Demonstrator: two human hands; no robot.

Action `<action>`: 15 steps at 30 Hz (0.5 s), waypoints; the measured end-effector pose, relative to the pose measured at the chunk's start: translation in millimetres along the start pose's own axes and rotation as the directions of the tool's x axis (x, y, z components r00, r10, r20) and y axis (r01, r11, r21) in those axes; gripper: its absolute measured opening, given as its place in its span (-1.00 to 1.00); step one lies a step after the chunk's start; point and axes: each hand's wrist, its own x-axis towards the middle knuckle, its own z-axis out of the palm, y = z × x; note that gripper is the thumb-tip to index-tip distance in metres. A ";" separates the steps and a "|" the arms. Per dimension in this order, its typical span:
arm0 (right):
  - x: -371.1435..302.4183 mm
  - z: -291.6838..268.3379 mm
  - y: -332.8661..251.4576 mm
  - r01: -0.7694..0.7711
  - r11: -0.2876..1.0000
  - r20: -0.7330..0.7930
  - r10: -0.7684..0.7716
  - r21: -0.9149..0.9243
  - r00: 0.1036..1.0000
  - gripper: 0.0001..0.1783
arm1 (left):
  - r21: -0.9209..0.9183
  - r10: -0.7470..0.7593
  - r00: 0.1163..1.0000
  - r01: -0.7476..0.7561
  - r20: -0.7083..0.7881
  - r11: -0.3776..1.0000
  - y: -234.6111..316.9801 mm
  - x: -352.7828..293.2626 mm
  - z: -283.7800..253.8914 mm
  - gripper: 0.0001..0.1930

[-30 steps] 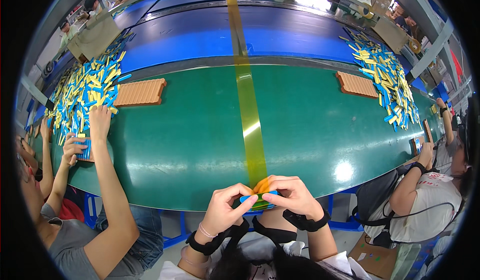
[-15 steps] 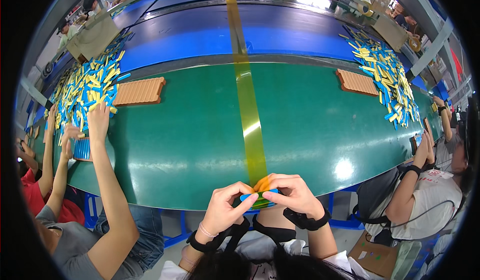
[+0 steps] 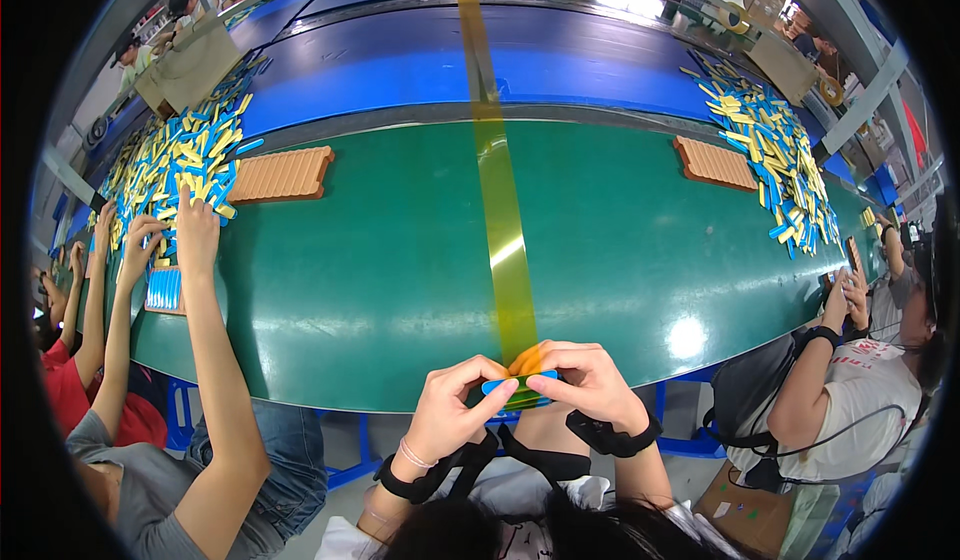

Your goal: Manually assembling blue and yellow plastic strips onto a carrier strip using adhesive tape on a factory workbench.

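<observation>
A wide strip of clear amber tape [image 3: 505,245] runs from the far side over the green table to my hands at the near edge. My left hand [image 3: 455,410] and my right hand [image 3: 580,380] pinch a small flat blue strip [image 3: 491,387] from either end, thumbs on top. The tape's near end lies across it, so its middle looks green. More green and blue bands show just below the thumbs; whether these are further strips I cannot tell. My fingertips behind the tape look orange, and what they press on underneath is hidden.
Heaps of blue and yellow strips lie at left [image 3: 185,165] and right [image 3: 775,150]. Ridged orange trays [image 3: 280,174] [image 3: 716,164] sit beside them. A co-worker's arm [image 3: 215,350] reaches in from the left; another person [image 3: 840,390] sits right. A blue surface [image 3: 370,70] lies beyond.
My hands have risen slightly, still pinching the blue strip under the tape. At left, a co-worker's hands have shifted near the heap; at right, another person's hands have moved a little.
</observation>
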 end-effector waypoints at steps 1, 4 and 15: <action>0.1 0.0 0.5 0.001 1.000 0.001 -0.001 -0.008 1.000 -0.93 | 0.000 -0.002 1.000 0.002 -0.002 1.000 0.1 0.1 -0.1 -0.90; 0.5 0.7 0.5 0.006 1.000 0.002 -0.006 -0.020 1.000 -0.93 | 0.000 -0.023 1.000 0.023 0.004 1.000 0.3 -1.2 -1.4 -0.90; 0.0 -0.5 2.3 0.032 0.999 0.019 -0.032 -0.001 0.999 -0.90 | -0.008 -0.025 1.000 0.024 -0.007 1.000 1.8 -0.7 -0.2 -0.93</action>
